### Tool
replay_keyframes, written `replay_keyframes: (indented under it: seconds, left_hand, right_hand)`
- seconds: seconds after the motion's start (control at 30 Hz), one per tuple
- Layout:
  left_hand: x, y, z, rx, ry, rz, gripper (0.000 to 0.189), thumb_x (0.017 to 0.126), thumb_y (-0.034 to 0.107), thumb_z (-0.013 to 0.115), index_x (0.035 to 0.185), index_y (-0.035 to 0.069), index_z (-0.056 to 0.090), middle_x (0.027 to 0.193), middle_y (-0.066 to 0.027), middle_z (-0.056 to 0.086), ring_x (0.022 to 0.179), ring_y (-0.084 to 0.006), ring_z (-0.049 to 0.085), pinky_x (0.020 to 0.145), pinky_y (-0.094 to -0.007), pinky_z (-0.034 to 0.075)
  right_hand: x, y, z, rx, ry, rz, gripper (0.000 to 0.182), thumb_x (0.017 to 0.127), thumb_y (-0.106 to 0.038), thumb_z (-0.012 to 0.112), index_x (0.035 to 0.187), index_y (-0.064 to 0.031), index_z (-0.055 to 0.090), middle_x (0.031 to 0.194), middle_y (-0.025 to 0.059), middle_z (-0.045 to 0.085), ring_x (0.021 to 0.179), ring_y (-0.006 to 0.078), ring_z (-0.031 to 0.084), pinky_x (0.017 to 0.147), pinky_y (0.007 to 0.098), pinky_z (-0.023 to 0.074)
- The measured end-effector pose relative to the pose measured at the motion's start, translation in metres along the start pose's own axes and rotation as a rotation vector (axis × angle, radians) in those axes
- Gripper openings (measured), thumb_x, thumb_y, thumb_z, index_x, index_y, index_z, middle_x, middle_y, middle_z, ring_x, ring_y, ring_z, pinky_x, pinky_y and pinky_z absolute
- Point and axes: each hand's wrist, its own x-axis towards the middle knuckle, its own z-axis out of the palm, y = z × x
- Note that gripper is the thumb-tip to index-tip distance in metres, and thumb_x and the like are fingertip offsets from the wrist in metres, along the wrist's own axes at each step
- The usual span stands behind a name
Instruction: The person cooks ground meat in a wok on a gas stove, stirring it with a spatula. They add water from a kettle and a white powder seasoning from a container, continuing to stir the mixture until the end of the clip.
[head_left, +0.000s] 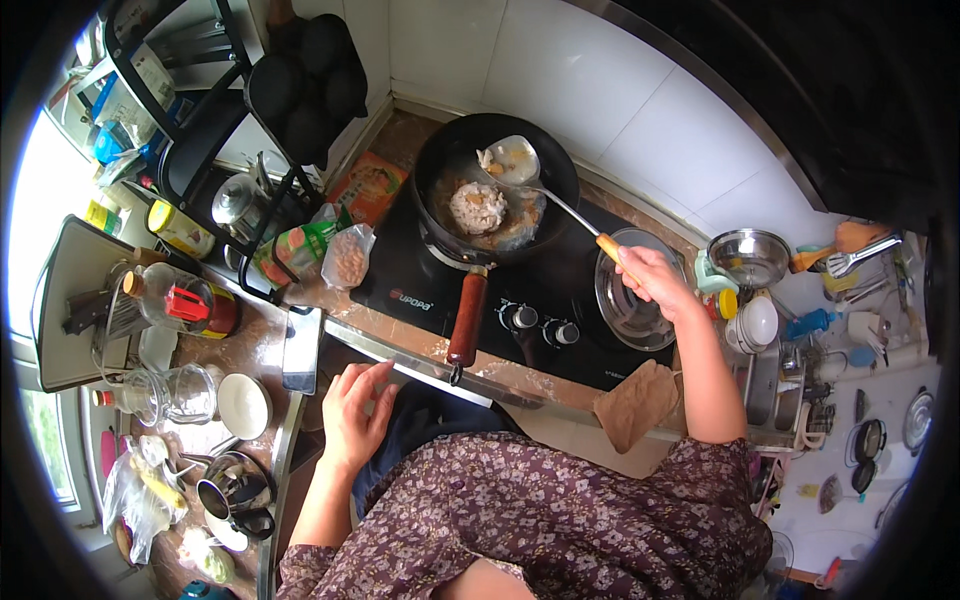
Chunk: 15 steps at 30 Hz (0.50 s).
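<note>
My right hand (654, 279) grips the wooden handle of a metal ladle (513, 159), whose bowl holds pale liquid and bits of food over the far side of a black frying pan (551, 139). In the pan lies a rounded mound of pale, lumpy food (478, 208), with browned residue and liquid beside it. The pan stands on a black glass cooktop (409, 274), its reddish wooden handle (468, 319) pointing towards me. My left hand (358, 409) holds nothing; its fingers are slightly bent and apart, near the counter edge left of the pan handle.
Right of the pan, a glass lid (637, 300) lies on the cooktop, with a brown cloth (637, 401) at the front edge. A bag of nuts (348, 257), a phone (302, 351), a large oil bottle (180, 300) and a white bowl (244, 406) are at left. A steel bowl (748, 257) stands at right.
</note>
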Motion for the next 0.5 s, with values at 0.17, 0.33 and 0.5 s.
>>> replay_keyframes:
  seconds: [0.17, 0.33, 0.5]
  left_hand:
    - [0.004, 0.002, 0.003, 0.011, -0.017, 0.06, 0.027, 0.084, 0.006, 0.069, 0.111, 0.007, 0.066, 0.09, -0.0066, 0.064, 0.073, -0.0246, 0.06, 0.07, -0.035, 0.046]
    - [0.004, 0.001, 0.005, -0.015, -0.051, 0.044, 0.026, 0.084, 0.007, 0.069, 0.11, 0.007, 0.066, 0.09, -0.0064, 0.064, 0.075, -0.0245, 0.061, 0.07, -0.0349, 0.045]
    - [0.003, -0.003, 0.007, -0.012, -0.034, 0.073, 0.026, 0.085, 0.006, 0.068, 0.11, 0.007, 0.067, 0.089, -0.0067, 0.063, 0.073, -0.0219, 0.059, 0.067, -0.0325, 0.046]
  right_hand:
    - [-0.02, 0.003, 0.0, -0.11, 0.075, -0.011, 0.035, 0.1, -0.037, 0.056, 0.087, -0.0049, 0.057, 0.064, -0.0045, 0.046, 0.05, 0.0031, 0.037, 0.046, 0.02, 0.0298]
    - [-0.029, 0.005, 0.009, -0.467, 0.25, -0.312, 0.032, 0.095, -0.034, 0.062, 0.089, -0.0025, 0.059, 0.066, 0.0037, 0.053, 0.058, 0.0161, 0.051, 0.055, 0.0313, 0.0413]
    - [-0.047, -0.009, 0.015, -0.719, 0.407, -0.367, 0.032, 0.092, -0.033, 0.066, 0.098, -0.0023, 0.06, 0.074, 0.0162, 0.062, 0.071, 0.0347, 0.063, 0.065, 0.0412, 0.047]
